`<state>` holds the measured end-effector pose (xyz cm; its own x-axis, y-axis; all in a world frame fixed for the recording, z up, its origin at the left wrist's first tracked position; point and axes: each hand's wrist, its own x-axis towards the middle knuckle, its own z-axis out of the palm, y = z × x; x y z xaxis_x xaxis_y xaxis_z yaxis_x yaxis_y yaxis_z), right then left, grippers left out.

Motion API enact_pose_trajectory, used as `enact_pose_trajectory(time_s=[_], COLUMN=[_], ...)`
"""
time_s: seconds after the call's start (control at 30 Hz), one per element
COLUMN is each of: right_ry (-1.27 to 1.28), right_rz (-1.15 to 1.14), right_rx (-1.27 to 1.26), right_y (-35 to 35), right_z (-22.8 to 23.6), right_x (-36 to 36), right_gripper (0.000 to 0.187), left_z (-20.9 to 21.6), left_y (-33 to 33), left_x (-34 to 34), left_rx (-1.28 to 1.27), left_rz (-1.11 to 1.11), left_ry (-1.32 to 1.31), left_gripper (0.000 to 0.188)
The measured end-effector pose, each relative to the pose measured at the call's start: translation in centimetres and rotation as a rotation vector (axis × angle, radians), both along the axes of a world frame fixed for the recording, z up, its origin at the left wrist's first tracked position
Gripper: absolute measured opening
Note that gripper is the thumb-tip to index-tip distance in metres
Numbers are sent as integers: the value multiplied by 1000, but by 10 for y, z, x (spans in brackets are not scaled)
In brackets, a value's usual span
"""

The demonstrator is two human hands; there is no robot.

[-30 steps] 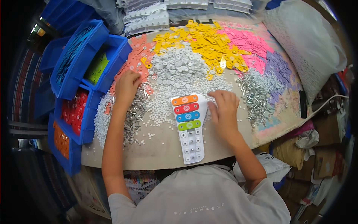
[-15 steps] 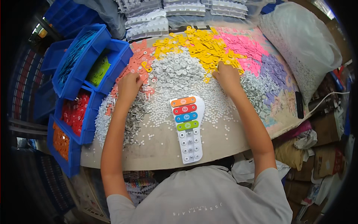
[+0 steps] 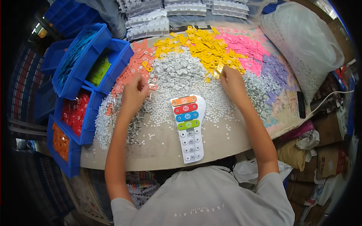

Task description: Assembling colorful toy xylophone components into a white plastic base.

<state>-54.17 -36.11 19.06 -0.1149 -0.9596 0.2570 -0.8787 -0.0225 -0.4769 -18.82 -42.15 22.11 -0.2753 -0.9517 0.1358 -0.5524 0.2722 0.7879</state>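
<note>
A white tapered toy base (image 3: 200, 113) lies on the table in front of me. Orange, red, blue and green strips cross its upper part; white rings and metal pins show on its lower part. My left hand (image 3: 134, 95) is closed over the edge of the coral strips (image 3: 140, 60) and the metal pins (image 3: 134, 130); what its fingertips hold is too small to make out. At the heap of yellow strips (image 3: 205, 47), my right hand (image 3: 233, 84) pinches a yellow strip (image 3: 218, 71). White round caps (image 3: 179, 69) are piled between my hands.
Blue bins (image 3: 87, 128) of coloured strips stand at the left. Pink strips (image 3: 245, 49), purple strips (image 3: 277, 71) and silver screws (image 3: 258, 92) lie at the right, beside a big translucent bag (image 3: 303, 45) and a black phone (image 3: 301, 104). White plastic parts (image 3: 184, 10) are stacked at the back.
My left hand has moved right and slightly nearer, away from the coral strips. My right hand has drawn back a little, with a yellow strip at its fingertips.
</note>
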Motion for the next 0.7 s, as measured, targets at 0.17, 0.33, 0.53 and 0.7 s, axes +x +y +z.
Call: enact_pose_trajectory(time_s=[0.17,0.33,0.53,0.7], right_ry=[123,-175,-719,-672], right_rz=[22,93,-47,-115], right_rx=[-171,-166,144,288], right_y=[60,109,143,155], right_z=[16,14,8,22], right_x=[24,41,45,41], right_gripper=[11,20,22,24], left_z=[2,-9,-11,-21], left_y=[81,132,148,154], left_x=[-12,-28,-33,-34], left_rx=[115,509,679,684], left_rz=[-131,-43,-9,-26], left_ry=[177,686,618,645], left_gripper=[14,21,23,10])
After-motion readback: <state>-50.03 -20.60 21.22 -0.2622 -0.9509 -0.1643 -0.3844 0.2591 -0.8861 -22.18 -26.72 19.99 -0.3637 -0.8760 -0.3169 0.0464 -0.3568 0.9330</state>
